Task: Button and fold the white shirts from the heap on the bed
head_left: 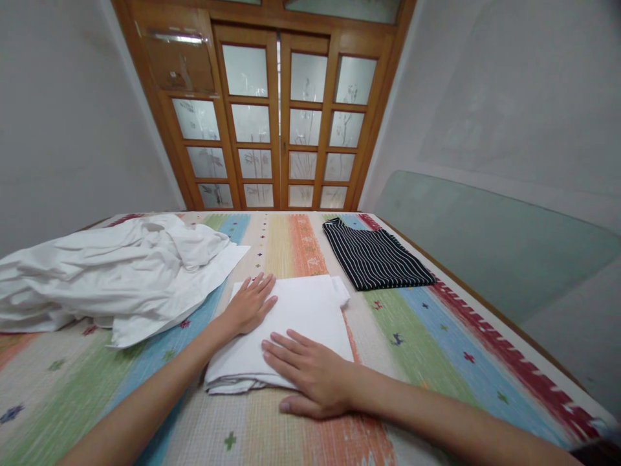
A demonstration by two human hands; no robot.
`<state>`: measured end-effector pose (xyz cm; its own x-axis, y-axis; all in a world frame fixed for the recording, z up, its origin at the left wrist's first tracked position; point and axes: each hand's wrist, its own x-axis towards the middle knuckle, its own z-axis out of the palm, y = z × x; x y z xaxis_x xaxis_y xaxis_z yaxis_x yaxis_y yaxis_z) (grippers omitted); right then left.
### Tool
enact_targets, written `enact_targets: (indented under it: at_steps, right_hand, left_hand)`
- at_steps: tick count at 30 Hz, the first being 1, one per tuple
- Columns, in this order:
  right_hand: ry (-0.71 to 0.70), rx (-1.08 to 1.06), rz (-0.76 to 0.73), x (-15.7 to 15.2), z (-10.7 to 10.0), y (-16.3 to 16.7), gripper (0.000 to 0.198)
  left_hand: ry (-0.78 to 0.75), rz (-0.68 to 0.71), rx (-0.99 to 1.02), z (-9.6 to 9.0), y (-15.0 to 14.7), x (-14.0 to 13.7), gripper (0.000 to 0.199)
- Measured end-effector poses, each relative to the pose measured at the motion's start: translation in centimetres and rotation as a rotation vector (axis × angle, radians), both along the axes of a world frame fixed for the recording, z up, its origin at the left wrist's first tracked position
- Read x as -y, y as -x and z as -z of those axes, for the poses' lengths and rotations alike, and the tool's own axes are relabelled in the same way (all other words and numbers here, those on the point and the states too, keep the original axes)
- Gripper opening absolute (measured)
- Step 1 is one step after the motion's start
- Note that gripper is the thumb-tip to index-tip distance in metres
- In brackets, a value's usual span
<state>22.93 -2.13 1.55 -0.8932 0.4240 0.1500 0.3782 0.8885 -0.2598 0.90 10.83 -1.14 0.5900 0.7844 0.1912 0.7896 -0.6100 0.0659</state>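
A folded white cloth garment [301, 304] lies flat in front of me, its layers showing along the near edge. My left hand [250, 305] rests on its left side, palm down with the fingers stretched out. Across the near right part of the garment lies my right hand [313, 375], also flat, its fingers spread and its thumb on the cover beside the cloth. Neither hand grips anything. To the left is a crumpled heap of white cloth [126, 272]. A folded black garment with white stripes [378, 255] lies at the far right.
Everything lies on a colourful striped cover [417, 349] with small woven figures. A pale green panel [485, 226] stands along the right edge, against the wall. Beyond the far edge are wooden doors [279, 116] with frosted panes.
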Motion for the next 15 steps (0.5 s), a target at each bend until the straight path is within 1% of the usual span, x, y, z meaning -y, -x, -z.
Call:
enact_targets:
  at_steps: [3, 5, 8, 10, 12, 13, 15]
  right_hand:
    - [-0.065, -0.016, 0.000, 0.0, 0.3, 0.0, 0.060]
    - [-0.111, -0.019, -0.010, -0.3, 0.5, -0.4, 0.052]
    - [-0.175, -0.011, -0.024, -1.0, 0.7, -1.5, 0.048]
    - [-0.214, 0.016, -0.007, -1.5, 0.8, -2.6, 0.048]
    - [-0.265, 0.046, 0.064, -2.1, 1.0, -3.8, 0.048]
    - [-0.296, 0.056, 0.127, -2.5, 1.2, -4.6, 0.048]
    - [-0.356, 0.059, 0.306, -3.3, 1.4, -6.1, 0.045]
  left_hand:
    - [0.022, -0.056, 0.004, -0.5, -0.4, -0.4, 0.055]
    - [0.010, -0.106, -0.002, -0.7, -0.4, -0.6, 0.052]
    - [-0.050, -0.160, -0.018, -0.8, 0.0, -0.5, 0.048]
    - [-0.087, -0.194, -0.042, -1.0, 0.5, -0.2, 0.046]
    - [-0.098, -0.238, -0.071, -1.3, 1.1, 0.3, 0.045]
    - [-0.093, -0.265, -0.088, -1.5, 1.4, 0.7, 0.044]
    - [-0.078, -0.319, -0.125, -1.9, 2.0, 1.7, 0.044]
